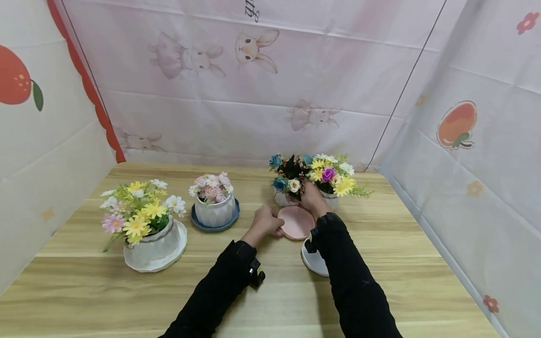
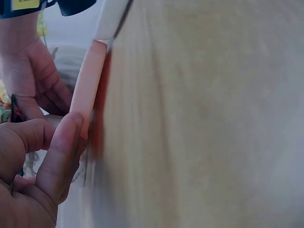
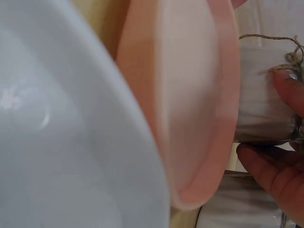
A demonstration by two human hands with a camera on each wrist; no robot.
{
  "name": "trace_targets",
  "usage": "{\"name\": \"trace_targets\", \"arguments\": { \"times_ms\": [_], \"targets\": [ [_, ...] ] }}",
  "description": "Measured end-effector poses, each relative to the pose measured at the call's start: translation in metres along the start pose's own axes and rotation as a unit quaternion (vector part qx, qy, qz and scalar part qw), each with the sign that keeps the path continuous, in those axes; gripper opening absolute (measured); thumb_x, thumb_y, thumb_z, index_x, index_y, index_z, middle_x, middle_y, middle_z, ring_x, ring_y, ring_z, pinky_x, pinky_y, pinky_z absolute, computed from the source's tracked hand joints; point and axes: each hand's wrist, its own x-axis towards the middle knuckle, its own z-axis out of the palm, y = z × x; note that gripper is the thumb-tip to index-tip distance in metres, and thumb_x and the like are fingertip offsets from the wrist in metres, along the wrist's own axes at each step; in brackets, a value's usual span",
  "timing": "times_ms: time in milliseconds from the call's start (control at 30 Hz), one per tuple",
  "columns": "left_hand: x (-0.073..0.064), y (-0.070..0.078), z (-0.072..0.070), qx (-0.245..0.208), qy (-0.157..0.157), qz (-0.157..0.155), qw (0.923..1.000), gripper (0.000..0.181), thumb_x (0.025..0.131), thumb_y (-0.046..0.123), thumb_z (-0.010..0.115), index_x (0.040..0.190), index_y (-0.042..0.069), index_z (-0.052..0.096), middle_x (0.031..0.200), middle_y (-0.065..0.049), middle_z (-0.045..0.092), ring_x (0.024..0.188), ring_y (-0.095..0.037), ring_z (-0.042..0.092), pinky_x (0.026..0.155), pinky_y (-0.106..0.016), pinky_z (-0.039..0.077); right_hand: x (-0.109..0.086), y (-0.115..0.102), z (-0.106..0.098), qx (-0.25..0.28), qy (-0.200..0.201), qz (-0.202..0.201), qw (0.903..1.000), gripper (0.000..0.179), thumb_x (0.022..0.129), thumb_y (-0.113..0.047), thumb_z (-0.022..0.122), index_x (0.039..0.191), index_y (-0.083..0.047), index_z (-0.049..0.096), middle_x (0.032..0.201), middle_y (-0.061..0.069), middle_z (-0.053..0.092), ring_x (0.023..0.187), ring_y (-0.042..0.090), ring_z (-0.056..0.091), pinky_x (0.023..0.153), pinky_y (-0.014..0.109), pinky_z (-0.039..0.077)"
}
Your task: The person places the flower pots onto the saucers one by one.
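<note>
My left hand (image 1: 264,221) pinches the left rim of a pink saucer (image 1: 297,222) between thumb and fingers. In the left wrist view the saucer (image 2: 90,78) shows edge-on, close over the wooden table. Behind it, my right hand (image 1: 313,199) grips a white flowerpot (image 3: 263,95) with a twine bow round it, thumb on one side and fingers on the other. Blue and cream roses (image 1: 291,176) fill this pot. Right beside it stands another white pot (image 1: 332,201) with yellow, white and purple flowers. A white saucer (image 1: 313,264) lies nearer, partly hidden under my right forearm.
At the left, a white pot of daisies (image 1: 154,244) stands on a white scalloped saucer (image 1: 179,246). A smaller pot with pink flowers (image 1: 215,211) sits on a blue saucer (image 1: 237,211). Printed fabric walls (image 1: 236,131) border the table (image 1: 270,305) at the back and sides.
</note>
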Motion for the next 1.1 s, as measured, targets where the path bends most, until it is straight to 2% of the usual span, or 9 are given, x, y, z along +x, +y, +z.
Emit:
{"name": "trace_targets", "arguments": {
  "times_ms": [167,300,433,500,600,767,967,1100],
  "targets": [
    [-0.003,0.005,-0.003,-0.003,-0.003,0.005,1.0,0.011,0.078,-0.005,0.062,0.088,-0.008,0.065,0.057,-0.012,0.062,0.045,-0.014,0.06,0.049,-0.028,0.054,0.0,0.0,-0.001,-0.038,-0.01,0.004,0.9992,0.071,0.095,-0.015,0.054,0.148,0.0,0.01,0.147,0.023,0.025,0.13,0.036,0.029,0.097,0.042,0.037],
    [-0.003,0.007,-0.003,0.01,-0.004,0.002,0.9999,0.005,0.078,-0.005,0.062,0.082,-0.006,0.065,0.056,-0.012,0.062,0.044,-0.013,0.06,0.05,-0.029,0.054,0.0,0.0,-0.002,-0.048,-0.009,-0.005,0.9988,0.076,0.092,-0.024,0.06,0.147,0.001,0.014,0.144,0.023,0.03,0.129,0.035,0.033,0.102,0.043,0.033],
    [-0.005,0.006,-0.007,0.019,-0.007,-0.006,0.9998,0.005,0.079,-0.005,0.062,0.082,-0.006,0.064,0.056,-0.011,0.062,0.044,-0.013,0.06,0.051,-0.029,0.054,0.001,-0.002,-0.002,-0.055,-0.006,-0.008,0.9984,0.071,0.093,-0.019,0.057,0.146,0.003,0.015,0.142,0.025,0.032,0.127,0.036,0.036,0.101,0.043,0.034],
    [-0.005,0.007,-0.012,0.022,-0.008,-0.009,0.9997,0.005,0.079,-0.004,0.062,0.083,-0.006,0.064,0.056,-0.011,0.062,0.045,-0.014,0.06,0.051,-0.029,0.054,0.001,-0.002,-0.002,-0.069,-0.006,-0.011,0.9975,0.067,0.095,-0.013,0.052,0.146,0.004,0.013,0.142,0.026,0.033,0.124,0.036,0.038,0.097,0.04,0.038],
    [-0.006,0.007,-0.022,0.031,-0.005,-0.006,0.9995,0.005,0.08,-0.004,0.061,0.083,-0.007,0.063,0.056,-0.012,0.062,0.045,-0.014,0.06,0.051,-0.03,0.055,0.003,-0.002,-0.002,-0.087,-0.006,-0.016,0.996,0.06,0.096,-0.006,0.044,0.146,0.005,0.012,0.139,0.027,0.036,0.117,0.037,0.046,0.084,0.039,0.042],
    [-0.008,0.004,-0.041,0.036,-0.002,-0.005,0.9993,0.009,0.082,-0.003,0.06,0.089,-0.01,0.061,0.057,-0.013,0.062,0.045,-0.014,0.06,0.053,-0.031,0.055,0.005,-0.002,-0.002,-0.095,-0.002,-0.026,0.9952,0.061,0.096,-0.011,0.049,0.144,0.007,0.017,0.131,0.029,0.044,0.112,0.036,0.049,0.086,0.039,0.042],
    [-0.007,-0.006,-0.056,0.036,0.02,-0.033,0.9986,0.013,0.084,-0.002,0.06,0.095,-0.009,0.059,0.058,-0.013,0.063,0.045,-0.014,0.06,0.049,-0.027,0.054,0.007,0.0,-0.004,-0.102,0.002,-0.036,0.9941,0.086,0.086,-0.033,0.067,0.143,0.01,0.018,0.132,0.03,0.042,0.12,0.038,0.043,0.1,0.043,0.035],
    [-0.011,-0.011,-0.063,0.026,0.033,-0.047,0.998,0.012,0.083,-0.003,0.059,0.093,-0.009,0.059,0.057,-0.014,0.062,0.044,-0.013,0.059,0.048,-0.027,0.053,0.007,0.002,-0.003,-0.09,-0.002,-0.041,0.9951,0.086,0.086,-0.032,0.067,0.143,0.01,0.018,0.133,0.03,0.041,0.121,0.038,0.042,0.099,0.043,0.036]
  ]
}}
